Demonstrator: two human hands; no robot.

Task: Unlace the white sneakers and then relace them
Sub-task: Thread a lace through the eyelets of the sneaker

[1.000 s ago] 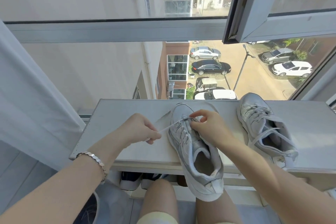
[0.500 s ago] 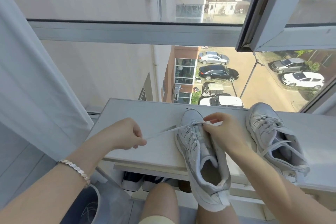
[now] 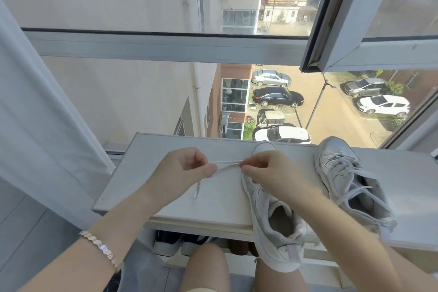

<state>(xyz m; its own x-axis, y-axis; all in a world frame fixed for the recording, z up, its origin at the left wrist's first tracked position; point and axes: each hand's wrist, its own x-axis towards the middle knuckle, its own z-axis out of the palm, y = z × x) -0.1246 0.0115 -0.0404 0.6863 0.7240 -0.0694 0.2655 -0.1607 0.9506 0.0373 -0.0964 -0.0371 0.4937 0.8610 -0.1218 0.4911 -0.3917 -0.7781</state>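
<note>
Lace [image 3: 227,165] pinched by left hand [image 3: 182,170]; right hand [image 3: 272,173] pinches it over sneaker [image 3: 263,227].

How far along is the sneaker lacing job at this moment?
Done: the near sneaker looks unthreaded at its collar end; whether it is being unlaced or relaced I cannot tell. In hand: the left hand and right hand pinch its lace, stretched between them by the toe. Left: the second sneaker on the shelf is laced and untouched.
</note>
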